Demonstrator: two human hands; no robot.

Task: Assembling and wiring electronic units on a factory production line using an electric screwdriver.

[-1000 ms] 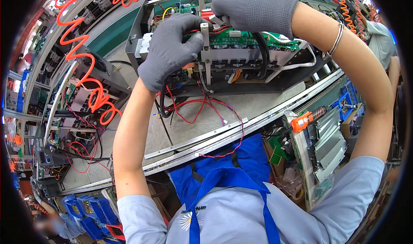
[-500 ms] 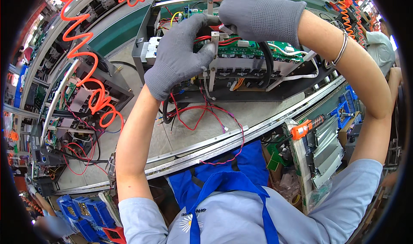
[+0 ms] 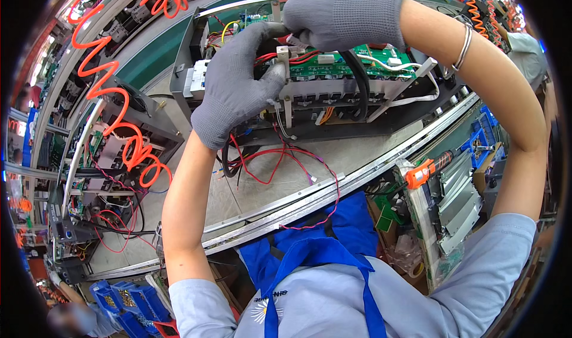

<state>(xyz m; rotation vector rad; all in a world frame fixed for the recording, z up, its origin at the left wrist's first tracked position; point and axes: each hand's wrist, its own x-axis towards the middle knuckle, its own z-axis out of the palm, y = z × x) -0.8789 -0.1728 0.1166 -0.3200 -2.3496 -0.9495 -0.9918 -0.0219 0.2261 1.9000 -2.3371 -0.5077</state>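
Observation:
An open metal chassis point(image 3: 351, 128) with green circuit boards point(image 3: 378, 70) and wiring stands on the bench in front of me. My left hand point(image 3: 238, 78), in a grey glove, is curled over its near side. The thumb presses at an upright metal bracket point(image 3: 283, 53), and the fingertips meet my other hand. My right hand point(image 3: 336, 16), also gloved, is closed above the bracket, beside a small white connector point(image 3: 295, 41). Red wires point(image 3: 305, 58) pass under both hands. What the fingers grip is hidden by the gloves.
Loose red wires point(image 3: 286, 151) trail over the bench toward its metal edge rail point(image 3: 286, 204). A second opened unit point(image 3: 107, 153) stands at left, by orange coiled hoses point(image 3: 116, 93). An orange power screwdriver point(image 3: 420, 174) lies at right. Blue bins point(image 3: 128, 305) sit lower left.
The whole scene has shifted slightly left in view. Both hands keep nearly the same places on the chassis, with no clear change of grip.

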